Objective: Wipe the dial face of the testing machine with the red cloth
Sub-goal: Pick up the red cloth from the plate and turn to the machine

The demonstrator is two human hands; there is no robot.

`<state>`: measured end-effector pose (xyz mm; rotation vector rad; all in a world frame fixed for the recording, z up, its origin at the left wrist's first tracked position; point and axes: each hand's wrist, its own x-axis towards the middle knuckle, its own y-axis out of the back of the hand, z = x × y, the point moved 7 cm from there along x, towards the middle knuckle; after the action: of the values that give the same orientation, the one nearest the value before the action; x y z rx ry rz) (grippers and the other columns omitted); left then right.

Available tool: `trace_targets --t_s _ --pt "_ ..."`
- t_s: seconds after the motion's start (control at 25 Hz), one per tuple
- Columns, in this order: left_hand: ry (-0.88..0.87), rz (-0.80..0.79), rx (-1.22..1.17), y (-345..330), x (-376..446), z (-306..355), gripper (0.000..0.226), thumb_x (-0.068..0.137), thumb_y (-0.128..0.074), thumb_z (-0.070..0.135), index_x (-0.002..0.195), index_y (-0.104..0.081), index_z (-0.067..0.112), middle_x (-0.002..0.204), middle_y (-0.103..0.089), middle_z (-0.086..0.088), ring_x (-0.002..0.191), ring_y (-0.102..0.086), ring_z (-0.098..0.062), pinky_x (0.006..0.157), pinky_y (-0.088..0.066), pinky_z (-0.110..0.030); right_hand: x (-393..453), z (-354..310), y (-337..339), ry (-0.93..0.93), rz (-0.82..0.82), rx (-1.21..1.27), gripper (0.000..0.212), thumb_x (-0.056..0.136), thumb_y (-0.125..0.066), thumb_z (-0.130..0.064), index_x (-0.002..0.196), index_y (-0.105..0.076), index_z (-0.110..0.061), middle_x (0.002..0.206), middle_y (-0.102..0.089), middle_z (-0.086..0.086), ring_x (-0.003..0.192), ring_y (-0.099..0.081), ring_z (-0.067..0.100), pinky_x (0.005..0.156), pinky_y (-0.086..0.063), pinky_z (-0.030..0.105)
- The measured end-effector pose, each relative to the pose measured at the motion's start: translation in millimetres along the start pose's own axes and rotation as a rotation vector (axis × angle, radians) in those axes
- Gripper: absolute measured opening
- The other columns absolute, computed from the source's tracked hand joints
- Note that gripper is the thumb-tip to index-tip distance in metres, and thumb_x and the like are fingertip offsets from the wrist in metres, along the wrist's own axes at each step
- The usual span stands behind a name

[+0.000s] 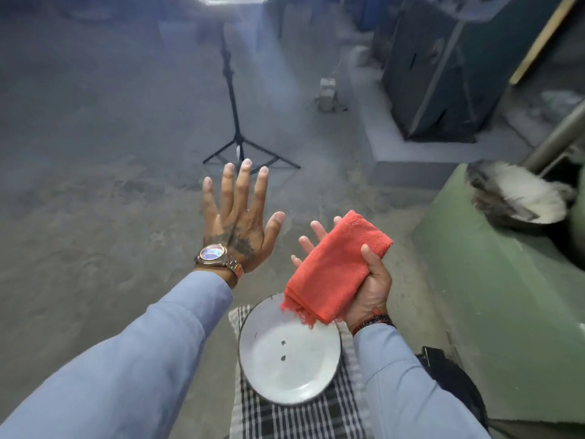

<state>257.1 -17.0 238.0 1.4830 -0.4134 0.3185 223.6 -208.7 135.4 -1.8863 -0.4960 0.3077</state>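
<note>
right hand (368,280) clamps the folded red cloth (335,267); left hand (237,226) spreads open, empty. no dial face in view, so wiping looks unstarted.

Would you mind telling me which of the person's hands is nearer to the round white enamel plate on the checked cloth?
The right hand, gripping the folded red cloth, is directly above the round white enamel plate's upper rim. The left hand is spread open farther up and to the left.

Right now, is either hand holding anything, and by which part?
The right hand holds the folded red cloth across its middle, thumb on top. The left hand is empty, fingers spread.
</note>
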Motion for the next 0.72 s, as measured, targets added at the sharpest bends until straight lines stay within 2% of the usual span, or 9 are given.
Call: trace_targets --t_s 0.12,0.2,0.28,0.36,0.52,0.72 --pt "-0.116 0.121 -0.063 76 71 79 0.082 0.104 -0.037 0.060 0.172 -0.018 0.020 0.180 -0.015 -0.014 0.167 -0.010 -0.042 0.129 -0.006 -0.072 -6 -78 -62 0.098 -0.032 -0.069 0.071 0.107 -0.038 -0.041 0.170 -0.009 -0.030 0.177 -0.014 0.020 0.160 -0.011 0.051 0.124 0.000 0.076" --pt "-0.209 0.210 -0.137 137 107 142 0.082 0.103 -0.036 0.060 0.172 -0.018 0.020 0.181 -0.015 -0.014 0.167 -0.010 -0.042 0.129 -0.007 -0.073 -26 -141 -111 0.184 -0.069 -0.082 0.066 0.107 -0.041 -0.043 0.169 -0.023 -0.027 0.177 -0.015 0.019 0.160 -0.010 0.051 0.124 -0.004 0.076" --pt "-0.267 0.280 -0.188 191 130 196 0.081 0.103 -0.034 0.060 0.172 -0.016 0.021 0.181 -0.015 -0.013 0.167 -0.009 -0.041 0.130 -0.007 -0.072 -59 -201 -157 0.269 -0.102 -0.121 0.062 0.107 -0.042 -0.046 0.161 -0.043 -0.017 0.177 -0.014 0.017 0.161 -0.009 0.049 0.125 -0.007 0.075" --pt "-0.321 0.324 -0.238 236 142 246 0.082 0.103 -0.030 0.061 0.172 -0.014 0.021 0.181 -0.012 -0.012 0.167 -0.007 -0.041 0.130 -0.005 -0.071 -104 -255 -191 0.363 -0.092 -0.173 0.068 0.105 -0.045 -0.050 0.158 -0.046 -0.007 0.176 -0.019 0.015 0.161 -0.015 0.048 0.125 -0.009 0.075" --pt "-0.505 0.402 -0.377 331 136 381 0.082 0.104 -0.030 0.062 0.172 -0.013 0.021 0.182 -0.011 -0.011 0.168 -0.005 -0.040 0.130 -0.004 -0.073 -240 -357 -241 0.643 -0.048 -0.250 0.081 0.103 -0.049 -0.055 0.165 -0.031 -0.006 0.174 -0.029 0.016 0.158 -0.024 0.048 0.125 -0.013 0.073" --pt "-0.741 0.471 -0.570 426 52 566 0.083 0.103 -0.036 0.063 0.172 -0.016 0.022 0.182 -0.013 -0.011 0.167 -0.007 -0.040 0.131 -0.002 -0.071 -466 -438 -278 0.974 0.103 -0.415 0.073 0.102 -0.049 -0.058 0.154 -0.054 -0.006 0.169 -0.038 0.020 0.153 -0.034 0.053 0.123 -0.023 0.073"
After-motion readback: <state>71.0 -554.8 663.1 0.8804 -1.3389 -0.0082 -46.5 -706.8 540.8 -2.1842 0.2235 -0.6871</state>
